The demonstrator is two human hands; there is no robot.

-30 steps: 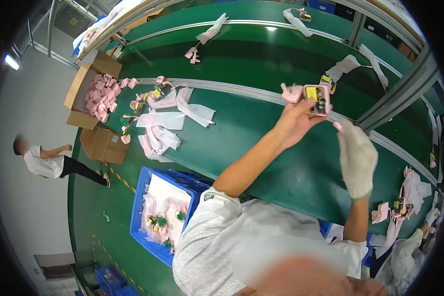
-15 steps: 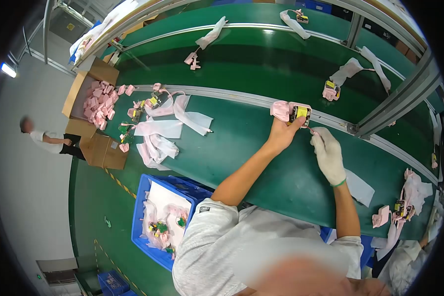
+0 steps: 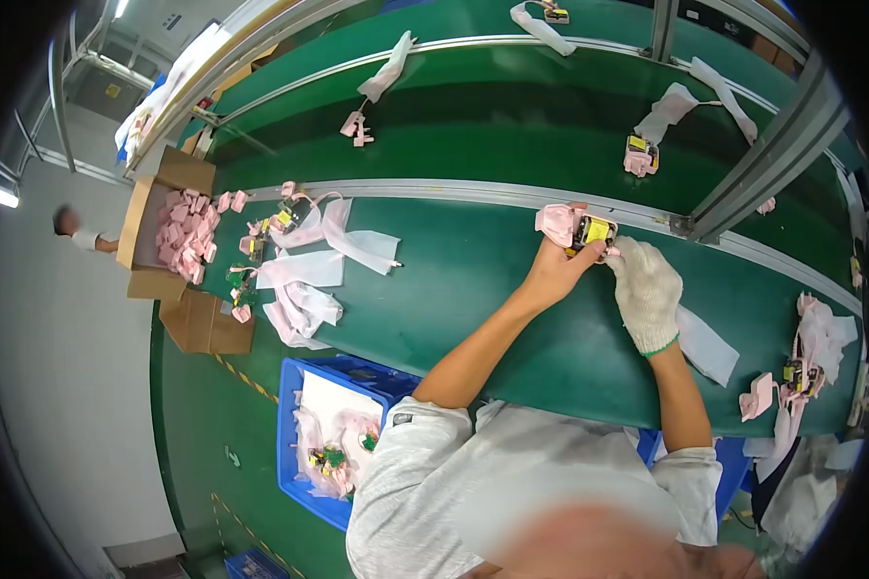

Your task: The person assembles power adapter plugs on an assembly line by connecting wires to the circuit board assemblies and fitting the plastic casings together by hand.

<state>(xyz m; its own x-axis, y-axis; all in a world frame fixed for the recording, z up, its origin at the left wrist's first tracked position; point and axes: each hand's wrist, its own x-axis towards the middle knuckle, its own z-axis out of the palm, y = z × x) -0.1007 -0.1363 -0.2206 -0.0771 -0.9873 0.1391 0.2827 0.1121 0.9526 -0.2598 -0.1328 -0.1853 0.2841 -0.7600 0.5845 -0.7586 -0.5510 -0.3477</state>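
Note:
My bare left hand (image 3: 555, 275) grips an open pink power adapter (image 3: 596, 232), its circuit board with a yellow-wrapped transformer facing up. The thumb lies along the board's near edge, and a pink housing piece (image 3: 556, 224) sticks out on the left side. My right hand (image 3: 650, 294), in a white knitted glove, has its fingers closed at the adapter's right end, where a pink cord meets it. Those fingertips partly hide the cord. Beneath and beyond the glove, a white plastic sleeve (image 3: 710, 347) lies on the green bench (image 3: 434, 318).
At left, a cardboard box (image 3: 145, 227) holds pink housings (image 3: 185, 232), beside adapters with white sleeves (image 3: 304, 270). A blue crate (image 3: 290, 434) stands below. More adapters lie at right (image 3: 801, 376) and on the green conveyor (image 3: 512, 116). A metal post (image 3: 772, 145) rises at right. Another person (image 3: 82, 232) stands far left.
My right hand has come closer to the adapter, its fingers now at the cord end. My left hand still holds the adapter. The camera view has shifted slightly.

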